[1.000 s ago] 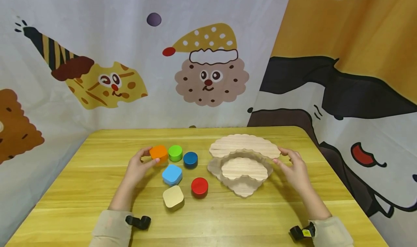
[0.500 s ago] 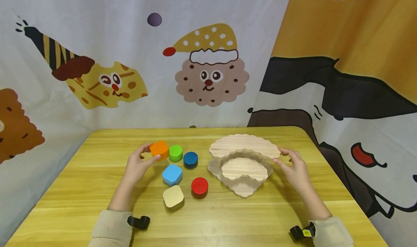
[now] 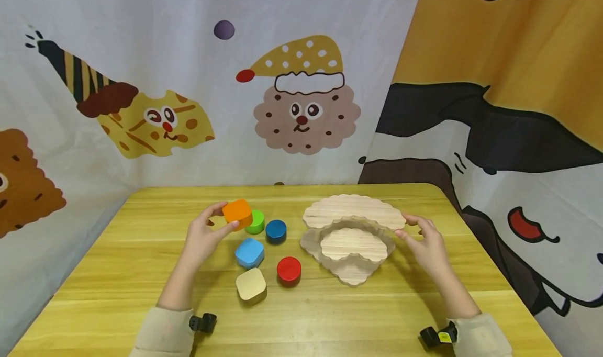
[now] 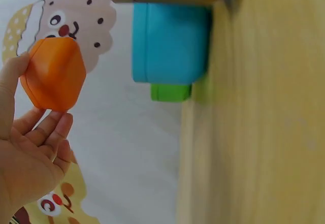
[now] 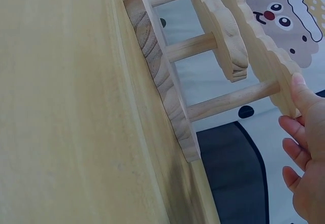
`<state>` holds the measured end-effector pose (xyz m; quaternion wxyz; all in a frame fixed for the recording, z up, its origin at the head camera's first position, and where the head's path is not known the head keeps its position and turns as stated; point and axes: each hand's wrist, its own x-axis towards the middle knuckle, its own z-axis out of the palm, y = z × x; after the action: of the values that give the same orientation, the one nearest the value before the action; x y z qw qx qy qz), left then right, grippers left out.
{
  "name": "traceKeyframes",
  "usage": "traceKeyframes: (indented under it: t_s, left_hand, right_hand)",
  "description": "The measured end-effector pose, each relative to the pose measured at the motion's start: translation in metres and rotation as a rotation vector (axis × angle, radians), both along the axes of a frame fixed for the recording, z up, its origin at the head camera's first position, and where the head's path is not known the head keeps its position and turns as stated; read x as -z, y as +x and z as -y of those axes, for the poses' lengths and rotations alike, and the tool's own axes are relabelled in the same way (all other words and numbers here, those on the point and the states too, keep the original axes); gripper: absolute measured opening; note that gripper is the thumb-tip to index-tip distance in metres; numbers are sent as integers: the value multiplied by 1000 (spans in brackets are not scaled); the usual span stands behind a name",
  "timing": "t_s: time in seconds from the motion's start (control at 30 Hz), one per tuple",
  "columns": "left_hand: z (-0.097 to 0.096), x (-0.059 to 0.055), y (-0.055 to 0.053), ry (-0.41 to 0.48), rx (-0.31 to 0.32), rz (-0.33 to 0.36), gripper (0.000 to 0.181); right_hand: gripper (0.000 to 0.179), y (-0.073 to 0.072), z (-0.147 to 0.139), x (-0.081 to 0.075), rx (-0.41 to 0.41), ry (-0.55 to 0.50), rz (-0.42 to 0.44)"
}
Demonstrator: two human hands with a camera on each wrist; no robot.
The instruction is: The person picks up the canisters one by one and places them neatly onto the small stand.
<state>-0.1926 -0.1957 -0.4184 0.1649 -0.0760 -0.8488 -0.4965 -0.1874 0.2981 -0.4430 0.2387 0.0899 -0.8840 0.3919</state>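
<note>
My left hand (image 3: 202, 236) pinches an orange rounded block (image 3: 237, 214) between thumb and fingers. In the left wrist view the orange block (image 4: 55, 74) is raised off the table, thumb on one side and fingertips below. My right hand (image 3: 426, 244) pinches the right end of the scalloped top board of a wooden tiered stand (image 3: 350, 209). Round pegs (image 5: 233, 99) join its boards to the base in the right wrist view. A smaller board (image 3: 353, 244) sits lower, over the pointed base (image 3: 353, 277). Behind the orange block is a green round block (image 3: 256, 223), partly covered.
Right of the green block stands a dark blue round block (image 3: 276, 230). Nearer are a light blue rounded block (image 3: 249, 252), a beige rounded block (image 3: 251, 285) and a red round block (image 3: 289, 270). A printed curtain (image 3: 179, 43) hangs behind the wooden table (image 3: 330, 325).
My left hand has lifted the orange block and carried it slightly right, so it now overlaps the green one. The right hand and the wooden stand have stayed in place.
</note>
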Motion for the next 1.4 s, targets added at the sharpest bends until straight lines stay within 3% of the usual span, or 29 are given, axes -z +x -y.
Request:
traceKeyframes:
  t_s: [0.3, 0.83, 1.13, 1.4]
  left_hand:
    - [-20, -21, 11, 23, 35, -11, 54]
    - [-75, -44, 28, 129, 152, -23, 52]
    - [-109, -51, 28, 144, 247, -56, 53]
    - [-132, -54, 24, 138, 267, -52, 57]
  right_hand:
    - [42, -1, -1, 0, -2, 4, 14]
    - [42, 0, 0, -2, -8, 10, 22]
    - [42, 0, 0, -2, -14, 10, 23]
    - [42, 0, -1, -1, -11, 8, 12]
